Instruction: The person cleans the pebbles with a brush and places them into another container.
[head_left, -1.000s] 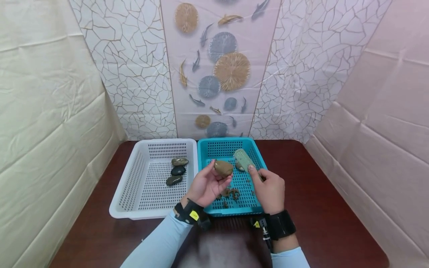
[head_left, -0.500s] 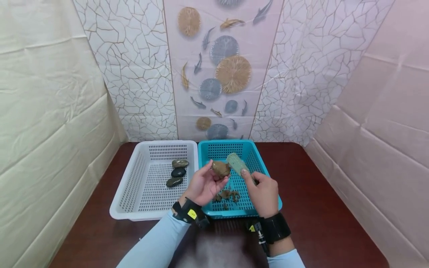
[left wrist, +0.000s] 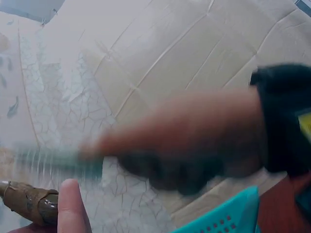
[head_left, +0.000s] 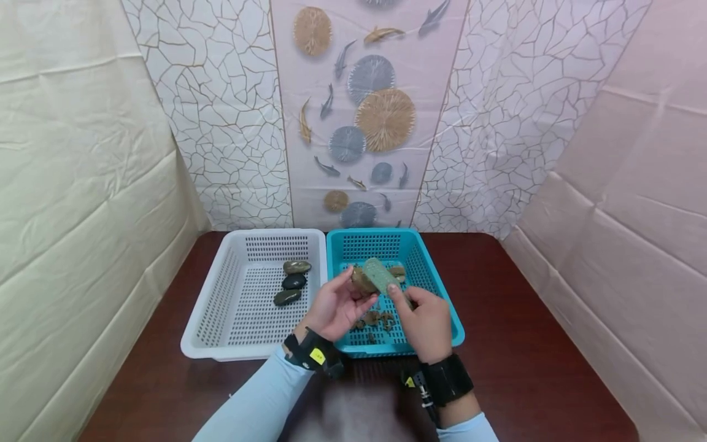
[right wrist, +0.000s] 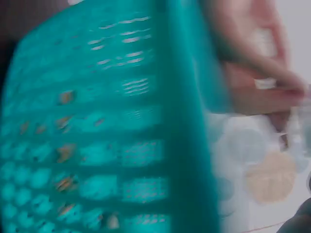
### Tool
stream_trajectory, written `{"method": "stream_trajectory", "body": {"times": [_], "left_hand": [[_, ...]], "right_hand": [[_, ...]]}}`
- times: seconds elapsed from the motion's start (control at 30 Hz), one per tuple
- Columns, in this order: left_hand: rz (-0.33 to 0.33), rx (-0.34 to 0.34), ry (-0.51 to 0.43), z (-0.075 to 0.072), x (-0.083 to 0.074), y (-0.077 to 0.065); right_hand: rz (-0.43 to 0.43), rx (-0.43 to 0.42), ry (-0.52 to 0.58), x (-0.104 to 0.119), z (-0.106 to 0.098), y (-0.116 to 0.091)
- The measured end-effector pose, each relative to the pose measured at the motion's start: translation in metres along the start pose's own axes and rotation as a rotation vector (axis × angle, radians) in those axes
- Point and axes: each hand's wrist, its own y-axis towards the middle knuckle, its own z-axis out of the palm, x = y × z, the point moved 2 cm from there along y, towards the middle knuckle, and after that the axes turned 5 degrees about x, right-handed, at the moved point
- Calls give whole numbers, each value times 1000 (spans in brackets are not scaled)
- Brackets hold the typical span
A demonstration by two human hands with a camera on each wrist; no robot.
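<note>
Over the teal basket (head_left: 381, 351), my left hand (head_left: 334, 310) holds a brown, mud-coated stone (head_left: 361, 280) between thumb and fingers. Patches of wet mud with darker stone between them show on it in the left wrist view. My right hand (head_left: 428, 322) grips a green scrub brush (head_left: 378, 274), thumb along its back. In the head view the brush head overlaps the stone's right side. The left wrist view has the blurred bristles just above the stone; whether they touch, I cannot tell. The right wrist view is heavily blurred.
Another brown stone (head_left: 397, 273) lies in the teal basket, with brown mud clumps (head_left: 372, 318) near its front. To the left, a white basket (head_left: 232, 354) holds a grey-brown stone (head_left: 297, 267), a black stone (head_left: 294, 281) and a dark olive stone (head_left: 287, 298).
My right hand has moved left with the brush, from beside the stone to over its right side. My left hand keeps the stone in nearly the same place.
</note>
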Motion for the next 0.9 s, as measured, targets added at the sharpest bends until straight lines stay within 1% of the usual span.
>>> {"method": "stream_trajectory", "body": {"times": [0.1,0.2,0.27,0.33,0.4,0.47,0.57,0.67,0.73,0.8,0.87,0.9], "left_hand": [[6,-7,26,1,2,0],[4,-37,24,-2,6,0],[1,-64,14,-5,8,-1],[5,-83,1,-6,9,-2],[9,-79,2,-4,8,-2],[12,-64,-2,-1,7,-3],[7,-42,5,3,6,-4],[-2,-40,-2,3,8,-5],[-6,-46,-10,1,10,-6],[-10,-46,-24,0,11,-7],[-12,-38,-34,2,10,-7],[-9,-34,-34,3,10,-7]], "right_hand": [[42,20,-59,-6,3,1],[86,3,-130,-11,1,3],[76,-19,-125,-11,-1,2],[43,-27,-81,-8,-2,0],[23,-6,-37,-5,0,-1],[31,23,-21,-5,2,-2],[75,71,-80,-11,1,1],[107,44,-137,-16,-8,5],[92,3,-125,-12,-13,4],[50,-18,-76,-7,-13,1],[16,7,-22,-3,-10,-3],[6,26,-12,-3,-8,-5]]}}
